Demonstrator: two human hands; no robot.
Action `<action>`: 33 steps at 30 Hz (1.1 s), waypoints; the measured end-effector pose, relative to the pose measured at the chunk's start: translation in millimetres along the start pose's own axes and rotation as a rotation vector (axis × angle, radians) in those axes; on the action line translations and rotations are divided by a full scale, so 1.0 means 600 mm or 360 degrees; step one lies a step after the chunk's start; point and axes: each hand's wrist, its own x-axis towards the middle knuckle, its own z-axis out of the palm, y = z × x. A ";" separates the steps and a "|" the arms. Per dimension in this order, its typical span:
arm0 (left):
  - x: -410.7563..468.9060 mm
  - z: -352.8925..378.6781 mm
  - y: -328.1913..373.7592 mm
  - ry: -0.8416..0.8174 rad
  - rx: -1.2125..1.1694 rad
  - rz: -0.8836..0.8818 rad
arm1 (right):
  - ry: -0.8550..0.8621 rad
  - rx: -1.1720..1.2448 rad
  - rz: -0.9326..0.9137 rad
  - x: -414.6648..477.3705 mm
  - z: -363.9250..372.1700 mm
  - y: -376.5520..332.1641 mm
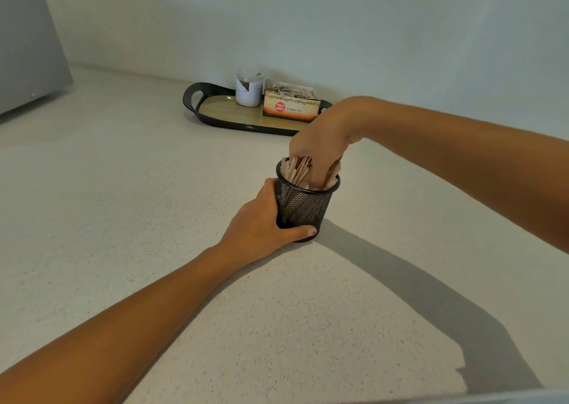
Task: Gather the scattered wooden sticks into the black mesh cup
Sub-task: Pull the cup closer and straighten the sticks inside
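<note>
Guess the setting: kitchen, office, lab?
Probably a kitchen or tea-pantry counter: a speckled countertop against a plain wall, and a black-rimmed tray holding a ginger tea box and a white jar.

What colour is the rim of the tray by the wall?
The tray rim is black, its base light wood-coloured; head view shows it.

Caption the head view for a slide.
Left hand grips the black mesh cup; right hand holds wooden sticks in it.

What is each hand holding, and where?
Left hand grips the black mesh cup low on its side wall. Right hand reaches among the wooden sticks at their top ends; a pinch cannot be told.
</note>
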 end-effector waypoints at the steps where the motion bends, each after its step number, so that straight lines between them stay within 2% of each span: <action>1: 0.001 0.000 -0.002 -0.0007 0.0002 -0.0002 | 0.0008 0.0089 -0.0020 -0.003 0.000 0.010; 5: 0.001 0.000 -0.004 -0.0013 -0.0031 0.0006 | 0.0077 0.0452 -0.0126 -0.014 0.006 0.028; 11: 0.000 0.000 -0.003 -0.0008 -0.0032 -0.0001 | 0.0346 0.0615 -0.0205 -0.046 0.004 0.049; 15: -0.002 -0.001 -0.001 -0.0011 -0.0064 0.0017 | 0.0945 0.0476 -0.0161 -0.056 0.022 0.040; 17: -0.002 -0.002 -0.001 -0.0014 -0.0078 0.0018 | 0.1136 0.0511 -0.0261 -0.052 0.039 0.028; 22: 0.000 -0.001 -0.002 -0.0036 -0.0125 -0.0018 | 0.1231 0.0375 -0.0456 -0.022 0.080 0.015; 24: 0.000 0.000 -0.002 -0.0034 -0.0127 -0.0015 | 0.1262 0.0321 -0.0454 -0.017 0.084 0.019; 29: -0.001 0.001 -0.003 -0.0006 -0.0095 0.0009 | 0.1149 0.0123 -0.0318 -0.021 0.084 0.040; 31: -0.001 0.000 -0.003 -0.0013 -0.0113 0.0014 | 0.1241 0.0141 -0.0283 -0.021 0.084 0.039; 33: -0.002 -0.001 -0.003 -0.0020 -0.0144 0.0017 | 0.1215 0.0230 -0.0318 -0.024 0.083 0.029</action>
